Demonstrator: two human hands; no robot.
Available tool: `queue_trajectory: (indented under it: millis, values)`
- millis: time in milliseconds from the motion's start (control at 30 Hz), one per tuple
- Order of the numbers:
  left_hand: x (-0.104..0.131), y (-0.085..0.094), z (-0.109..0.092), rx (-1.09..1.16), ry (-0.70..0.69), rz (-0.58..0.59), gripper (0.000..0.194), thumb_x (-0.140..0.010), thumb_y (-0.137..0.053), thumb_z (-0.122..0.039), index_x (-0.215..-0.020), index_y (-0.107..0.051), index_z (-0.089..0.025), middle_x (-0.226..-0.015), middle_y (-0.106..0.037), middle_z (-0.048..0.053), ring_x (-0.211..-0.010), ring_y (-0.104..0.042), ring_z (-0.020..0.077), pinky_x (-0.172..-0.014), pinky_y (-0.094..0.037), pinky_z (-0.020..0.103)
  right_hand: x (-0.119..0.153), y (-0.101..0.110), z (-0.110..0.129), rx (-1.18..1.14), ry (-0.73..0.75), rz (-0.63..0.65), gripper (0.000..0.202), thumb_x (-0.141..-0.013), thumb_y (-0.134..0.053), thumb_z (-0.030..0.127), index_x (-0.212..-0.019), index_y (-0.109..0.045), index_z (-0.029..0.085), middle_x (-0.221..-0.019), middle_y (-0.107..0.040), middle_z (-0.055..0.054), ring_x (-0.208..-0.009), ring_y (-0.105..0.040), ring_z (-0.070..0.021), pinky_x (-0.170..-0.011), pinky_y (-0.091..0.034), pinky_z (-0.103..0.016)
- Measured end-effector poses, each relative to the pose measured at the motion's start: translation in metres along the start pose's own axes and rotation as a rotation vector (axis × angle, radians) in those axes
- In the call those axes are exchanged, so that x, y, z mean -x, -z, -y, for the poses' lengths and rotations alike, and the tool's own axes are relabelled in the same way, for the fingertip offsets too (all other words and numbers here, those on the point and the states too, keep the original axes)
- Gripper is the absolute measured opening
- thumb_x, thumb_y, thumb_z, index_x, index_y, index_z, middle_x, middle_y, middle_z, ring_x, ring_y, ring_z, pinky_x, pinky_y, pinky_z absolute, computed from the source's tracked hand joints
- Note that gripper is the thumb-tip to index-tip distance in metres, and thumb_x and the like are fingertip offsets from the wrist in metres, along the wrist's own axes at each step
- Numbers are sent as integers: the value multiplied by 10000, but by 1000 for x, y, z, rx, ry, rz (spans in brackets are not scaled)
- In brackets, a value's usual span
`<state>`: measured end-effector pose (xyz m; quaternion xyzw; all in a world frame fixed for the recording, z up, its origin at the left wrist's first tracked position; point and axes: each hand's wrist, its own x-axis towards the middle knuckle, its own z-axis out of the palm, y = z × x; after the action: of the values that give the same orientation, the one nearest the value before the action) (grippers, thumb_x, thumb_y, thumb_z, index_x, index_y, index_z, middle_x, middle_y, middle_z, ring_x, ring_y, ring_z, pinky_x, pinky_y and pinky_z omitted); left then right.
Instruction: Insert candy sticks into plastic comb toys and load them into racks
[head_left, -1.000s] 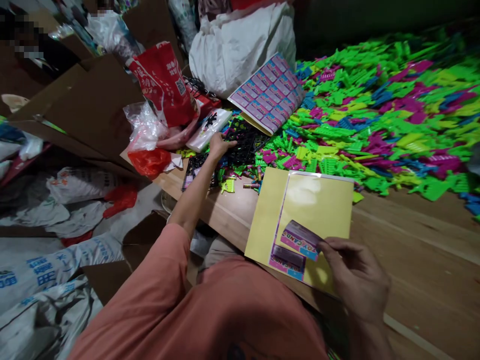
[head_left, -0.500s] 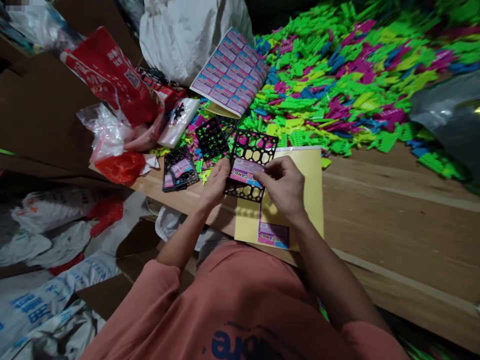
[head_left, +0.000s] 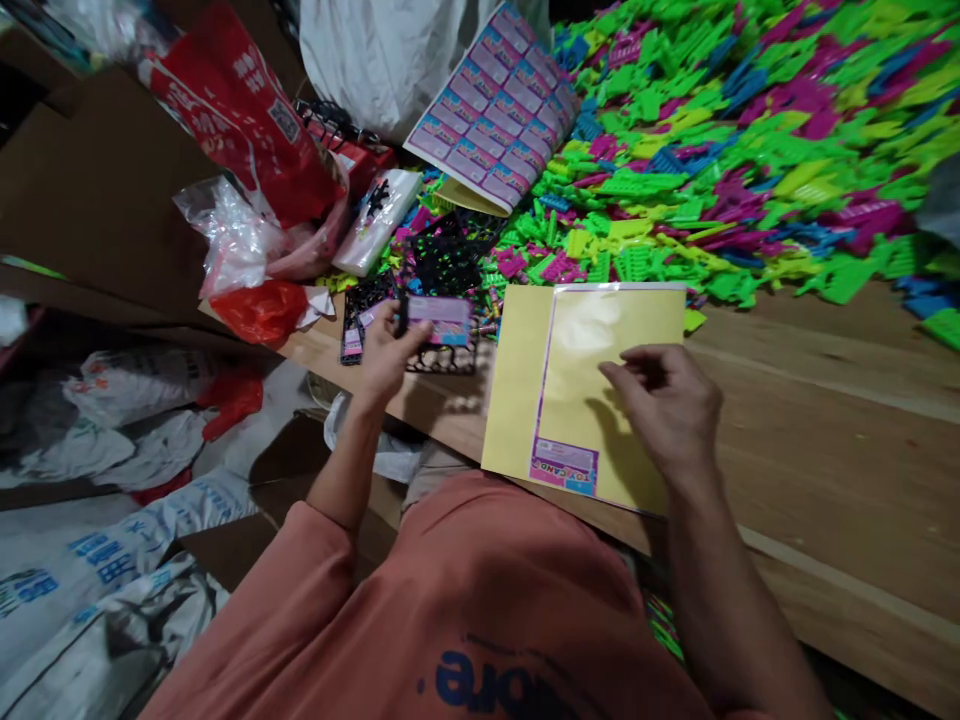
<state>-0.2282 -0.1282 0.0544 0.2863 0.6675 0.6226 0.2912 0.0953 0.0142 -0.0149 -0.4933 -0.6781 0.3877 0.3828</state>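
My left hand (head_left: 390, 350) grips a black perforated plastic frame (head_left: 442, 360) at its left edge, and the thumb lies on the pink and purple label (head_left: 442, 318) on it. Over the yellow backing sheet (head_left: 510, 390), my right hand (head_left: 671, 400) hangs with thumb and forefinger apart and nothing seen between them. One label (head_left: 564, 467) remains near the sheet's lower edge. Left of my left hand, another labelled black frame (head_left: 352, 335) lies partly hidden. More black frames (head_left: 442, 262) are just behind the held one.
A large heap of green, pink, blue and yellow plastic pieces (head_left: 720, 170) covers the back of the wooden table (head_left: 832, 430). A folded sheet of labels (head_left: 495, 110) leans by a white sack (head_left: 375, 60). Red bag (head_left: 247, 120) and clear packets (head_left: 379, 220) sit at left.
My right hand has let go of the label on the frame and moved right, over the yellow sheet. My left hand has moved left with the frame, which now lies turned sideways.
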Motion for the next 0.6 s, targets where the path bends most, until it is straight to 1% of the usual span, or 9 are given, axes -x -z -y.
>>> queue_trajectory:
  millis: [67, 133, 200, 233, 267, 300, 400, 500, 600]
  values:
    - [-24, 36, 3, -98, 14, -106, 590, -768, -999, -542, -1117, -629, -244, -1106, -778, 53, -1008, -778, 234, -960, -663, 375, 10, 15, -18, 37, -4, 14, 233, -902, -837, 476, -959, -793, 255, -892, -764, -38, -764, -666, -215, -727, -518, -383]
    - [-42, 63, 9, -286, -13, -238, 597, -780, -987, -488, -1191, -643, -226, -1303, -768, 116, -1267, -750, 290, -1155, -616, 433, 24, 26, -30, 72, 1, 22, 179, -925, -830, 434, -921, -809, 256, -900, -785, -64, -771, -673, -224, -725, -504, -392]
    - [-43, 72, 19, -471, -95, -383, 656, -780, -987, -458, -1287, -656, -205, -1504, -704, 164, -1481, -645, 313, -1301, -521, 455, 40, 33, -37, 96, 0, 35, 170, -937, -821, 426, -921, -816, 257, -914, -800, -76, -781, -682, -230, -735, -509, -397]
    - [-37, 69, 25, -520, -126, -402, 669, -796, -976, -484, -1316, -665, -201, -1533, -695, 167, -1495, -633, 314, -1312, -511, 459, 49, 35, -38, 105, -2, 50, 181, -940, -811, 437, -926, -816, 256, -920, -804, -74, -787, -687, -232, -746, -520, -398]
    - [-26, 61, 31, -537, -127, -355, 650, -825, -950, -539, -1313, -685, -202, -1492, -722, 160, -1439, -668, 313, -1275, -542, 464, 58, 36, -38, 112, -9, 73, 197, -939, -798, 449, -929, -813, 253, -922, -802, -68, -793, -692, -234, -758, -535, -398]
    - [-11, 50, 38, -534, -88, -228, 602, -872, -897, -608, -1281, -712, -206, -1386, -771, 142, -1323, -724, 305, -1195, -595, 464, 66, 36, -37, 114, -19, 101, 210, -937, -783, 458, -934, -809, 250, -924, -797, -62, -800, -697, -235, -769, -552, -400]
    - [48, 6, 54, -531, 122, 332, 493, -981, -743, -702, -1062, -784, -218, -959, -795, 73, -931, -757, 269, -889, -645, 413, 88, 32, -35, 91, -57, 184, 206, -927, -754, 437, -956, -803, 240, -951, -778, -64, -832, -710, -239, -779, -593, -400]
    - [97, -37, 60, -619, 132, 538, 321, -947, -858, -531, -954, -794, -218, -942, -760, 66, -948, -727, 279, -895, -600, 410, 102, 25, -39, 55, -69, 189, 188, -914, -777, 401, -998, -801, 235, -1027, -776, -73, -839, -704, -223, -790, -612, -393]
    - [120, -65, 59, -783, 69, 668, 216, -994, -861, -410, -1027, -778, -214, -1094, -740, 92, -1101, -699, 307, -985, -568, 434, 109, 18, -49, -4, -95, 63, 186, -924, -783, 397, -1011, -788, 233, -1060, -772, -69, -854, -709, -213, -825, -620, -399]
